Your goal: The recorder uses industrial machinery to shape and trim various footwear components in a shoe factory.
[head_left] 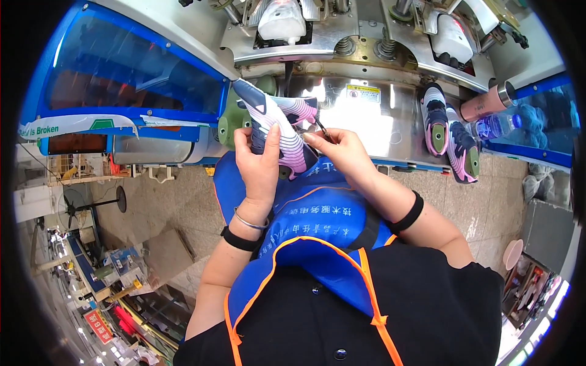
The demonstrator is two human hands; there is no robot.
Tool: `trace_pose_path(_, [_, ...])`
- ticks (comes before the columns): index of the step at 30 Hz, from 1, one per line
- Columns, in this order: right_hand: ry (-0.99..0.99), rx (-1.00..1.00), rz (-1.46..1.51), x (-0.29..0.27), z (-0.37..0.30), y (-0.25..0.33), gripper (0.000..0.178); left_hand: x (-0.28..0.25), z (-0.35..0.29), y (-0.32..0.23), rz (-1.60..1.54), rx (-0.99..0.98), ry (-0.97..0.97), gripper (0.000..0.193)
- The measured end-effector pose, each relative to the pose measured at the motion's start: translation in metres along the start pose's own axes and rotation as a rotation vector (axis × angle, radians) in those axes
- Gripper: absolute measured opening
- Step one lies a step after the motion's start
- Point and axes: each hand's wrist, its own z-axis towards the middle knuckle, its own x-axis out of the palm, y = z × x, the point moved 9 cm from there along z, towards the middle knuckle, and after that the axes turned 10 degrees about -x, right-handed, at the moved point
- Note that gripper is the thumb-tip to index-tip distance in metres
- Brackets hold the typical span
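A shoe upper (pixel 282 135) in navy, white and pink-purple stripes is held over my lap at the bench edge. My left hand (pixel 259 157) closes on it, thumb lying along its near face. My right hand (pixel 343 150) is beside its right side, fingers pinched on a thin dark piece (pixel 323 127) whose kind I cannot make out. Just behind, a second striped upper (pixel 300 108) shows partly, overlapped by the first. Green shoe lasts (pixel 229 119) stand left of the held upper, partly hidden by it.
Two striped uppers on green lasts (pixel 436 116) lie at the metal bench's (pixel 397 122) right end. Beside them are a pink tumbler (pixel 482 107) and a clear plastic bottle (pixel 493 127). Machine stations with white-covered forms (pixel 282 23) rise behind; a blue-framed panel (pixel 134 67) flanks the left.
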Motion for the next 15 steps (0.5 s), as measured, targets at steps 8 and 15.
trace_pose_path(8, [0.103, 0.200, 0.471, 0.013, -0.004, -0.008, 0.024, -0.002, -0.002, -0.001, 0.062, 0.028, 0.012, 0.041])
trace_pose_path(15, [0.014, 0.270, 0.351, 0.007, -0.008, -0.002, 0.033, -0.009, 0.003, 0.004, 0.000, -0.014, 0.004, 0.038])
